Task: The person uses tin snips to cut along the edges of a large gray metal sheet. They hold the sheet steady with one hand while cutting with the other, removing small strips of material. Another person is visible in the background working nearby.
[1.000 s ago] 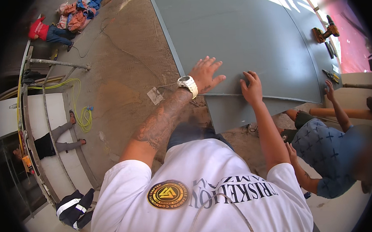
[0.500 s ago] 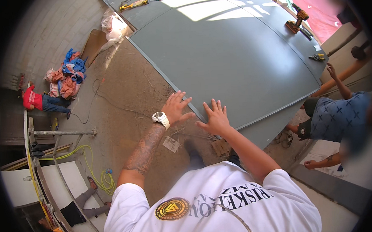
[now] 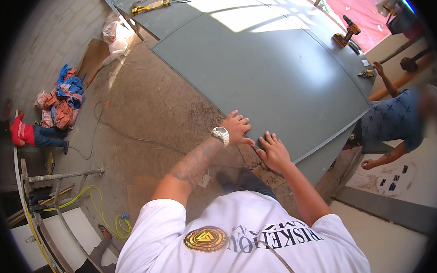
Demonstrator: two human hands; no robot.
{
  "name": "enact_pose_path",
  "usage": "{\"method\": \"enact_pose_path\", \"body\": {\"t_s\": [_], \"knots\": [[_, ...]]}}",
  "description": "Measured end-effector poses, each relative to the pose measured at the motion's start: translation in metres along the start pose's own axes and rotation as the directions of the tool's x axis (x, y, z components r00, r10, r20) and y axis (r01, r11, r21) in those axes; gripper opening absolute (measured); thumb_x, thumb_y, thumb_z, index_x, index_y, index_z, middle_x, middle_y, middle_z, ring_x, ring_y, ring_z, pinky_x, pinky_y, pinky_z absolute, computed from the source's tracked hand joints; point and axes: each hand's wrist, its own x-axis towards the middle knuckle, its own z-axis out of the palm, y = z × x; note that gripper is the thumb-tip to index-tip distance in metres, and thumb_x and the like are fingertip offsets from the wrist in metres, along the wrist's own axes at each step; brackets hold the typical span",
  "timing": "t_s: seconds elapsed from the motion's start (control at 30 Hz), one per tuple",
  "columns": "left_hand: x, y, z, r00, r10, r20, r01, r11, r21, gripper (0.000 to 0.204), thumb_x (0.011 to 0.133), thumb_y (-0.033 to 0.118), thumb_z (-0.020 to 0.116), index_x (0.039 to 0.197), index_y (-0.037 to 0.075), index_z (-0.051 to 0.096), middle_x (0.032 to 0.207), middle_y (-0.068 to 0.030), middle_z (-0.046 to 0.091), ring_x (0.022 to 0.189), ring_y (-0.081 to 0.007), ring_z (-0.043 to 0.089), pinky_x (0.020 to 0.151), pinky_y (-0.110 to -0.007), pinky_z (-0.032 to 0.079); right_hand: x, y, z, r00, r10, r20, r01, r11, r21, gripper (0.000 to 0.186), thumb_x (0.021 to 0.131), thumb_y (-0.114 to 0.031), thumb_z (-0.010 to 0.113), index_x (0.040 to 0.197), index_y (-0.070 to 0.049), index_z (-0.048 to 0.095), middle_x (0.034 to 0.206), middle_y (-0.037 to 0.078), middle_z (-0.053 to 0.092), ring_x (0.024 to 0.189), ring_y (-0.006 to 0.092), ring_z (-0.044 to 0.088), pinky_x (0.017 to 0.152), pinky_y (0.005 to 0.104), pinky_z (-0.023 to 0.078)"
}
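Note:
A large flat grey sheet panel (image 3: 274, 80) lies in front of me at waist height. My left hand (image 3: 236, 129) rests on its near left edge, fingers apart and thumb stretched along the edge. Just right of it, my right hand (image 3: 276, 155) lies on the same edge near the panel's corner, fingers extended over the grey surface and thumb toward the left hand. Both hands look open, pressing on the panel rather than wrapped round it. The undersides of the fingers are hidden.
A cordless drill (image 3: 346, 32) and yellow-handled pliers (image 3: 366, 74) lie along the right side; a yellow tool (image 3: 150, 6) sits far left. A co-worker (image 3: 393, 114) stands at right, another person (image 3: 35, 132) at left. Metal scaffolding (image 3: 66, 176) and a yellow-green hose (image 3: 102, 210) are lower left.
My hands have come closer together at the panel's edge, the left moving right. The view has shifted, and the co-worker at right leans in nearer the panel's corner.

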Motion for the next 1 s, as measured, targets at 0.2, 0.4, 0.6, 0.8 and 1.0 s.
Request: {"method": "enact_pose_path", "body": {"t_s": [0.2,0.4,0.6,0.8,1.0], "knots": [[-0.011,-0.003,0.002,1.0,-0.01,-0.019,0.01,1.0,0.01,0.099,0.091,0.091,0.051,0.149,0.012,0.066,0.16,-0.0167,0.058,0.152,-0.0355,0.049,0.129,-0.058,0.03,-0.002,-0.009,-0.017,0.999,-0.034,-0.006,0.034,0.999,0.035,0.067,0.104,-0.051,0.062,0.159,-0.013,0.057,0.174,0.026,0.037,0.161,0.0457,0.035,0.131,0.0556,0.03],[-0.004,-0.004,-0.018,0.988,0.055,0.144,-0.049,0.998,-0.045,0.101,0.097,0.086,0.049,0.162,0.009,0.051,0.17,-0.0199,0.045,0.159,-0.0388,0.039,0.129,-0.055,0.031,0.01,-0.024,-0.05,0.997,0.077,-0.011,-0.075,0.993,0.096,0.068,0.098,-0.05,0.071,0.153,-0.01,0.063,0.165,0.026,0.051,0.152,0.043,0.05,0.127,0.0534,0.038],[0.002,-0.07,-0.073,0.955,-0.001,0.297,0.007,1.0,-0.021,0.091,0.102,0.075,0.056,0.167,0.013,0.044,0.17,-0.0245,0.042,0.16,-0.0424,0.036,0.129,-0.059,0.031,0.066,-0.002,-0.082,0.972,0.233,0.008,-0.21,0.859,0.468,0.066,0.099,-0.047,0.071,0.147,-0.003,0.064,0.141,0.022,0.071,0.123,0.0422,0.071,0.116,0.0517,0.049],[0.039,-0.178,-0.118,0.959,-0.164,0.229,0.192,0.976,-0.103,0.085,0.1,0.054,0.075,0.167,0.011,0.044,0.167,-0.0312,0.042,0.156,-0.0464,0.041,0.126,-0.055,0.04,0.076,0.038,-0.101,0.89,0.449,-0.078,-0.356,0.793,0.495,0.071,0.1,-0.044,0.071,0.157,-0.005,0.056,0.154,0.023,0.061,0.139,0.0405,0.061,0.119,0.0492,0.047],[0.067,-0.264,-0.105,0.947,-0.177,0.267,0.211,0.972,-0.105,0.096,0.093,0.056,0.081,0.168,0.011,0.04,0.17,-0.0345,0.034,0.158,-0.0482,0.037,0.126,-0.054,0.04,0.051,0.038,-0.112,0.715,0.699,-0.024,-0.412,0.448,0.794,0.081,0.1,-0.046,0.073,0.166,-0.006,0.046,0.159,0.025,0.056,0.148,0.0401,0.055,0.121,0.0479,0.047]]}}
